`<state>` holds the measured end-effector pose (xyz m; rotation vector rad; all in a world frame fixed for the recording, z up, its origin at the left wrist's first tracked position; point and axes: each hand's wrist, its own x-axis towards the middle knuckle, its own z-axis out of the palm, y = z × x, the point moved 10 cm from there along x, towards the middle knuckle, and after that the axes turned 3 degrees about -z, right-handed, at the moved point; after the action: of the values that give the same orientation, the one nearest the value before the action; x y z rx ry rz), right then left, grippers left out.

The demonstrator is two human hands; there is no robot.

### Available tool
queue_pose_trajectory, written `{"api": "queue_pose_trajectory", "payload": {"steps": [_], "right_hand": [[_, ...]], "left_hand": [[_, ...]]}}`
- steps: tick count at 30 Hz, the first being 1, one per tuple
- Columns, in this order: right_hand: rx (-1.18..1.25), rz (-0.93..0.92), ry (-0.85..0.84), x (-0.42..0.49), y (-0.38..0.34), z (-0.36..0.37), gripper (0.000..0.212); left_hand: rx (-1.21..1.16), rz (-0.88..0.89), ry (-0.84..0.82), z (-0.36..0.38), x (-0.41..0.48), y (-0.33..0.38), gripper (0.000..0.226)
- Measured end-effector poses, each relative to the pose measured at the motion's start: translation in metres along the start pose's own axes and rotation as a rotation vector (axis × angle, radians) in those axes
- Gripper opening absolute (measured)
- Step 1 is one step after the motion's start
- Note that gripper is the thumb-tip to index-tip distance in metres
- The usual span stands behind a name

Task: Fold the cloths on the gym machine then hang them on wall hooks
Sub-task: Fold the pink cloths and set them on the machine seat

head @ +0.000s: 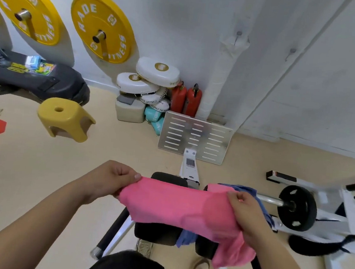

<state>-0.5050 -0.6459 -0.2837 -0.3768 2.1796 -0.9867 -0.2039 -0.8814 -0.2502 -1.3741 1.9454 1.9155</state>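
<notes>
A: Where's the pink cloth (178, 207)?

B: Stretched above the gym machine (157, 232) at 6 o'clock, left hand (112, 180) and right hand (244, 213) pinching its 2 ends. Blue cloth (186, 238) draped underneath.

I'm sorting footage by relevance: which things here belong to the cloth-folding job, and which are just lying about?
Part of the job: pink cloth, held by left hand and right hand; blue cloth; gym machine; wall hooks.

Lying about: yellow stool, yellow weight plates, fire extinguishers, boxing pads.
</notes>
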Motion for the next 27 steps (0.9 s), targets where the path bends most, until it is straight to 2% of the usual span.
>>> {"api": "queue_pose_trajectory", "payload": {"steps": [5,8,10,13,15,19,24,27], "right_hand": [[0.013,0.022,0.048,0.043,-0.012,0.011,0.033],[0.023,-0.019,0.088,0.068,-0.012,0.015,0.025],[0.012,-0.046,0.120,0.077,-0.011,0.014,0.016],[0.040,-0.070,0.129,0.084,-0.007,0.012,0.013],[0.076,-0.061,0.142,0.089,-0.003,0.011,0.011],[0.184,-0.022,0.138,0.083,0.000,0.011,0.008],[0.173,-0.017,0.146,0.076,0.007,0.007,0.012],[0.267,0.006,0.130,0.070,0.005,0.010,0.016]], "left_hand": [[0.183,0.027,0.058,-0.016,0.071,0.011,0.015],[0.279,0.060,0.096,-0.016,0.107,0.010,0.005],[0.331,0.058,0.098,-0.013,0.126,0.007,0.006],[0.483,0.042,0.204,-0.020,0.140,0.008,0.010],[0.425,0.037,0.250,-0.020,0.142,0.011,0.015],[0.139,0.008,0.227,-0.013,0.137,0.005,0.020],[0.338,0.058,0.289,-0.019,0.133,0.000,0.016],[0.264,0.079,0.301,-0.021,0.130,0.004,0.013]]}}
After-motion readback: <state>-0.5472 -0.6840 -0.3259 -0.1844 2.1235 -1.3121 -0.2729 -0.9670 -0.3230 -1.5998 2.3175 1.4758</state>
